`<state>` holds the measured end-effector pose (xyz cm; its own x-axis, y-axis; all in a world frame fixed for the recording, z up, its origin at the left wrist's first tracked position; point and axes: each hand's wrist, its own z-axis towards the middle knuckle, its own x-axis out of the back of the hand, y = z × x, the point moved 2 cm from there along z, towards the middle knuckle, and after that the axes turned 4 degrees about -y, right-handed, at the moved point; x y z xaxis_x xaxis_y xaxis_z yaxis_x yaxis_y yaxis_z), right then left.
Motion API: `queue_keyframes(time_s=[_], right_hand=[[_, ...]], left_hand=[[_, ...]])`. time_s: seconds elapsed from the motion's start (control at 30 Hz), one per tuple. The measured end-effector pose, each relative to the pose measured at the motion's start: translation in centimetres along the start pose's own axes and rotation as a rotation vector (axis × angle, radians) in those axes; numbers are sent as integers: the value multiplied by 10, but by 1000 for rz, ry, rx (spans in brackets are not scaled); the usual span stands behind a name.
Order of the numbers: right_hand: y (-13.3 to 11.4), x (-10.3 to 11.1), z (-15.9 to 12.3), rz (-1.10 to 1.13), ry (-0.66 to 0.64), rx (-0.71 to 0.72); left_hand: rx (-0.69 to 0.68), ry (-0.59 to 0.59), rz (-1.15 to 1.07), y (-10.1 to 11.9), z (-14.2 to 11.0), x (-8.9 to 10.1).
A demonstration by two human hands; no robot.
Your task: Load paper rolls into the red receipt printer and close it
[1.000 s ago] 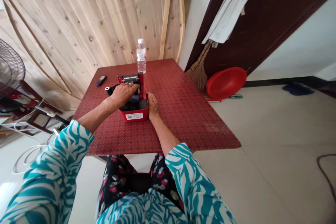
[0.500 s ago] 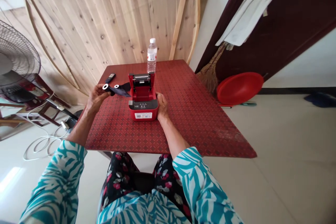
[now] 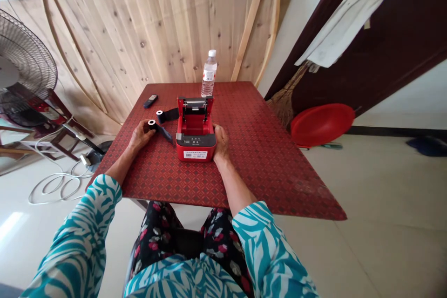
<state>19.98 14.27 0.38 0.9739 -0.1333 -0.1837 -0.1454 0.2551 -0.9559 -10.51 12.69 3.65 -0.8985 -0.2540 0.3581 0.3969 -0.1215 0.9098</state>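
Observation:
A red and black label printer [image 3: 196, 146] stands on the table with its lid raised, showing the roller and a red inner bay. My right hand [image 3: 220, 143] is closed against the printer's right side. To the printer's left, my left hand [image 3: 140, 136] pinches a small roll of black ribbon [image 3: 152, 123] with a white core, upright at the tabletop. Dark ribbon trails from it toward the printer's left side. A second ribbon roll [image 3: 159, 115] stands just behind, its black strip running to the back of the printer.
The table [image 3: 265, 163] has a red patterned cover. A water bottle [image 3: 208, 74] stands behind the printer, and a small dark remote-like device [image 3: 151, 101] lies at the back left. A fan [image 3: 24, 60] is at the left. A red basin [image 3: 323, 124] and broom [image 3: 284, 100] are right.
My left hand has lowered the ribbon roll toward the tabletop, and both rolls now stand upright left of the printer. My right hand stays at the printer's side. The view has shifted slightly.

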Motion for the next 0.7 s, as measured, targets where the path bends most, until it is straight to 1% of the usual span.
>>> queue_keyframes(time_s=[0.07,0.13,0.23,0.3,0.37,0.43,0.5,0.6,0.7], right_hand=[[0,-1,-1,12,-1,-5],[-1,-1,-1,19,5,-5],[0,-2,-1,22,9,-3],[0,-2,-1,21,8,0],[1,-1,0,18,9,8],[1,-1,1,8,10,16],[0,-2,2,-5,15,16],[0,-2,2,-8,23,1],[1,-3,3,1,25,-1]], left_hand=[[25,-5,-37,-1,2,4],[37,37,-69,3,6,9],[12,121,14,21,19,14],[29,77,153,38,33,10],[107,-31,322,52,49,2],[190,-138,497,61,63,-7],[251,-195,624,64,75,-13],[255,-185,651,58,84,-16],[171,-145,534,50,85,-15]])
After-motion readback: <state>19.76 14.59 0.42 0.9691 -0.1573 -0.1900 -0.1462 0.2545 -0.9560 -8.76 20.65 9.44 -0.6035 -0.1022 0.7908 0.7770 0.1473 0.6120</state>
